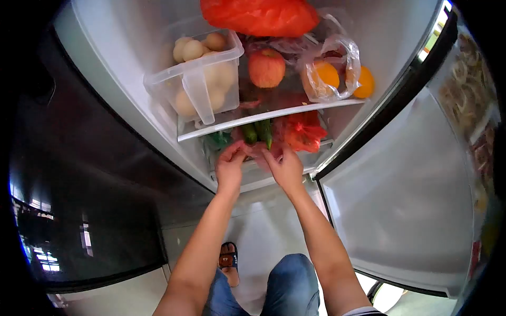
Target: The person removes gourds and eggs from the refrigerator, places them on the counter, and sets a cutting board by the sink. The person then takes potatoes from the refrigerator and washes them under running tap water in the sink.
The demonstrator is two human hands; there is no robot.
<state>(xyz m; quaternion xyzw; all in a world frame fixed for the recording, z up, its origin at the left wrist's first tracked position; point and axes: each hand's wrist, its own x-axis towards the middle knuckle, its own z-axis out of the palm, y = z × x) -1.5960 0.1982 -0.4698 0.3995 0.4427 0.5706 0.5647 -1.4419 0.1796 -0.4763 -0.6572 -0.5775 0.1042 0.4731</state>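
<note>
Below the fridge shelf, my left hand (230, 166) pinches one side of the mouth of a thin pinkish plastic bag (255, 150). The other side of the same bag is closed between the fingers of my right hand (287, 167). Dark green cucumbers (264, 131) stick out at the bag's opening, between my two hands; their far ends lie hidden under the shelf. Just right of them sits a red plastic bag (305, 134), and a green item (219, 138) I cannot make out is at the left.
On the shelf edge (274, 114) above my hands stand a clear bin of eggs (211, 79), an apple (266, 68), and oranges (363, 82), one in a clear bag (329, 73). A large red bag (258, 17) lies higher up. The open fridge door (395, 195) is at right.
</note>
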